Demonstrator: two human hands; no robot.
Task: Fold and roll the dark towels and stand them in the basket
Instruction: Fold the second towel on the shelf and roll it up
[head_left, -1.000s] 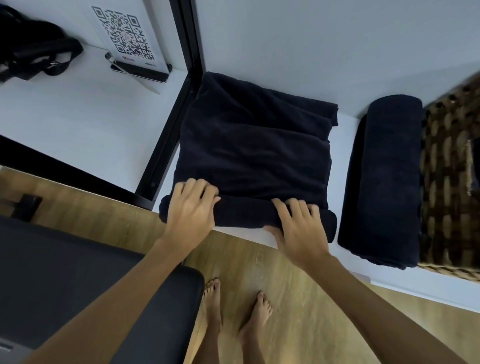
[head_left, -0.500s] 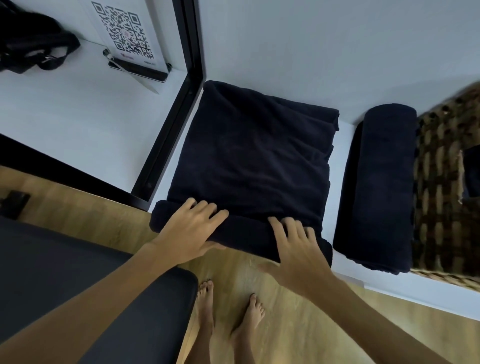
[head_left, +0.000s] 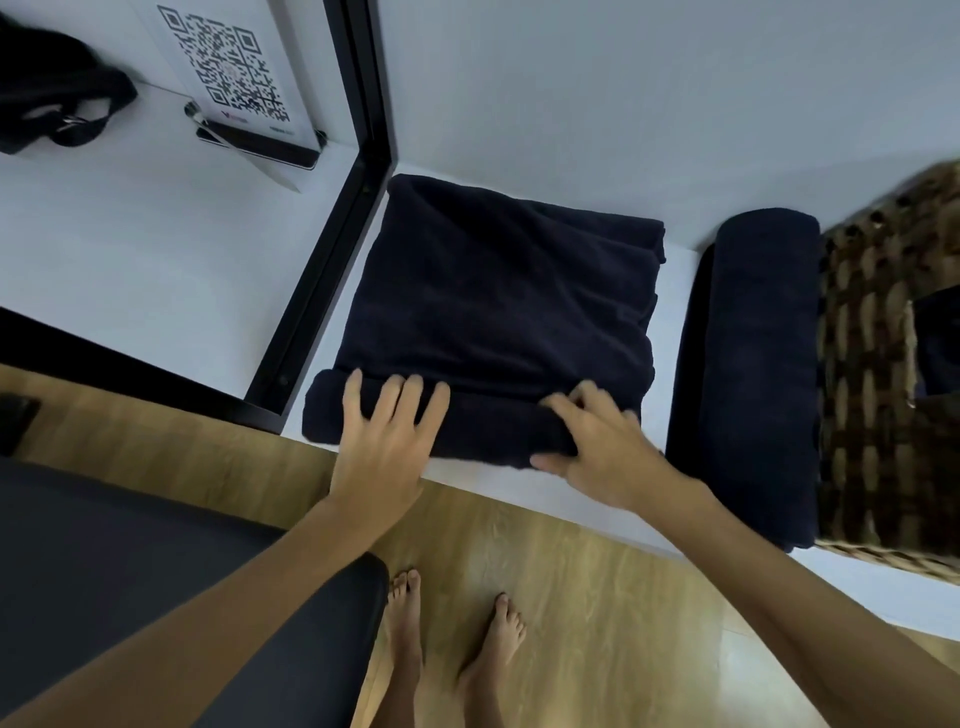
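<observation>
A folded dark towel lies flat on the white shelf, its near end wound into a short roll at the shelf's front edge. My left hand rests on the roll's left part with straight, spread fingers. My right hand grips the roll's right part, fingers curled over the top and thumb under the front. A finished rolled dark towel lies to the right, against the woven basket. Something dark shows inside the basket at the frame's right edge.
A black frame post borders the towel on the left. Beyond it stand a QR-code sign and a black bag. A dark padded seat sits at lower left, and my bare feet stand on the wood floor.
The roll at the towel's near end has moved a little further up the towel. My left fingers have straightened over it, and my right fingers have curled round its right part.
</observation>
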